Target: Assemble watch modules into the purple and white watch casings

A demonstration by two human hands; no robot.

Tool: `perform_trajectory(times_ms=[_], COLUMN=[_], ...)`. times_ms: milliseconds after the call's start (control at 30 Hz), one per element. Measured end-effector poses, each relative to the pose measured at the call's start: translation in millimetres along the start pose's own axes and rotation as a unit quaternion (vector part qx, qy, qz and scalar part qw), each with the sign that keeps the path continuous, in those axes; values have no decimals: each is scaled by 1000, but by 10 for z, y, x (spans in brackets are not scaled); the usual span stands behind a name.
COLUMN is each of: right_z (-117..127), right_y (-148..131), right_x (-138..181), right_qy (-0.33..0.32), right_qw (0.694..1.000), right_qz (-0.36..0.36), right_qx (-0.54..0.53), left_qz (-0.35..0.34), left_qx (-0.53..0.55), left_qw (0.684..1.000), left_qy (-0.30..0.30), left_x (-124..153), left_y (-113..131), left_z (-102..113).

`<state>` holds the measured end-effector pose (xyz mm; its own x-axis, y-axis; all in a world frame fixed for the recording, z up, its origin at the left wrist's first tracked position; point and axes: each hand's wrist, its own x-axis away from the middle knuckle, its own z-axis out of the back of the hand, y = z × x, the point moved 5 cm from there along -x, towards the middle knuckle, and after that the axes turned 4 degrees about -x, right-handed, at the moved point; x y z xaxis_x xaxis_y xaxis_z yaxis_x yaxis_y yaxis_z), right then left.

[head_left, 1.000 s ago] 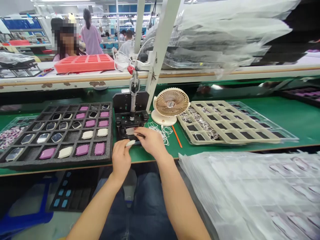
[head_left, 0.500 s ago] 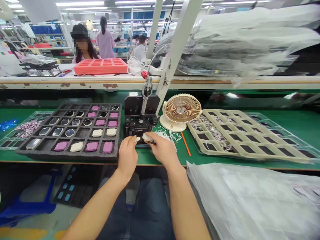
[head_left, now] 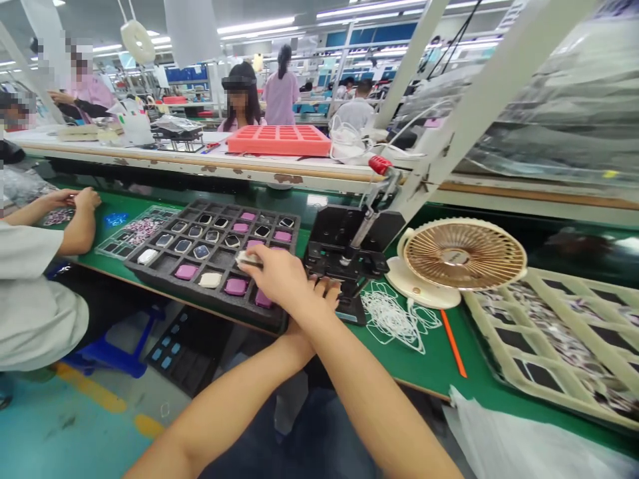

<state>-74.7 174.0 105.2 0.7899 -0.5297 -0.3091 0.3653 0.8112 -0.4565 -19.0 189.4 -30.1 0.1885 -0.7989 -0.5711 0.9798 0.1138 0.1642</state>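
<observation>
My right hand [head_left: 279, 276] reaches left across my left arm, its thumb and fingers closed on a small pale watch case [head_left: 244, 257]. It is over the grey foam tray [head_left: 164, 269], whose compartments hold watch cases with dark glass, several purple cases [head_left: 235, 287] and a cream case [head_left: 210, 279]. My left hand [head_left: 322, 293] is at the front of the black toggle press [head_left: 349, 253]. Its fingers show apart there, while my right forearm covers much of the palm. I cannot make out anything in them.
A beige fan [head_left: 462, 256], tangled white cord [head_left: 394, 316] and an orange stick [head_left: 453, 344] lie right of the press. Further right are beige part trays [head_left: 554, 339]. A co-worker's hands [head_left: 82, 203] are at far left. A red foam tray [head_left: 279, 141] sits on the shelf.
My view has turned left. My right hand has moved from the press to over the foam tray, crossing my left arm. My left hand has stayed near the press.
</observation>
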Motion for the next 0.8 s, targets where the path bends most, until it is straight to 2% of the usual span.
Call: perform_trajectory(times_ms=[67,133,233,300,367,400,433,467,533,567,600,633,667,733,800], right_z=[-221,-393,-471,-329,16,269,577,916,1571,1845,2073,2257,2392,2513,2472], right_y=[-143,-227,-289,-297,-270,-249,-226,-200,-114,-45,47,167,312,613,837], right_x=[-407,-651,-693,-542,-305,-172,-35,104,335,386,375,308,193,-108,-381], right_qy=[-38,-56,-72,-68,-20,32,113,213,404,467,500,504,480,379,263], right_qw=[999,998,996,996,999,998,992,976,913,881,860,853,860,901,945], right_qz=[8,18,39,47,42,41,45,52,45,20,-22,-73,-124,-187,-191], right_qx=[12,17,21,21,21,18,14,13,41,68,96,116,121,98,48], left_qz=[-16,-23,-28,-26,-21,-19,-19,-20,-23,-25,-25,-26,-27,-26,-21], left_qx=[2,5,6,7,12,18,24,33,52,62,71,79,86,95,97], left_qw=[1000,1000,999,999,999,999,999,999,998,997,997,996,996,995,995], left_qy=[-8,-13,-21,-26,-32,-34,-35,-34,-31,-29,-27,-26,-24,-19,-13], left_x=[19,21,17,14,5,-1,-9,-17,-31,-37,-41,-42,-37,-1,85], left_y=[15,19,22,26,32,37,41,45,49,49,47,47,49,56,62], left_z=[-28,-27,13,49,87,108,131,156,204,224,238,248,256,275,310])
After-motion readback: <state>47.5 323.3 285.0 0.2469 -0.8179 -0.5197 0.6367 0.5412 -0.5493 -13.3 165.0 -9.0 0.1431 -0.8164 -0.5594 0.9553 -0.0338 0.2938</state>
